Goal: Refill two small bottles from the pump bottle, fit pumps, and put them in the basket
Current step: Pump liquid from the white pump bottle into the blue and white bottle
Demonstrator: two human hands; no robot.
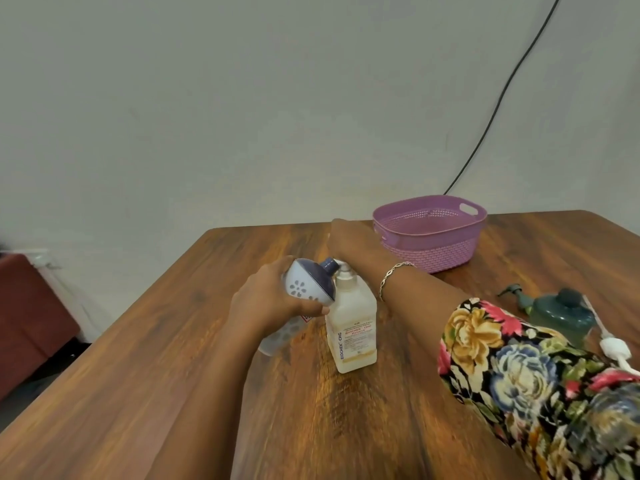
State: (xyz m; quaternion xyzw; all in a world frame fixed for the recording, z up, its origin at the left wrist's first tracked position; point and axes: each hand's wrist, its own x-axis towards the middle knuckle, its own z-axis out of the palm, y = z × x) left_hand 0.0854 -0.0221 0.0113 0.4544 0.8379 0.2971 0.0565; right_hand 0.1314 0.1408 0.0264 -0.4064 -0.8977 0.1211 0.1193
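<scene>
**Wooden table and its load**

The dark wood-grain table (311,410) carries a cream pump bottle (351,327), upright near the middle. A purple basket (429,251) sits toward the far edge. At the right stands a green bottle (561,315). A dark green pump (512,294) lies just beside it, and a white pump (614,348) lies nearer the edge.
</scene>
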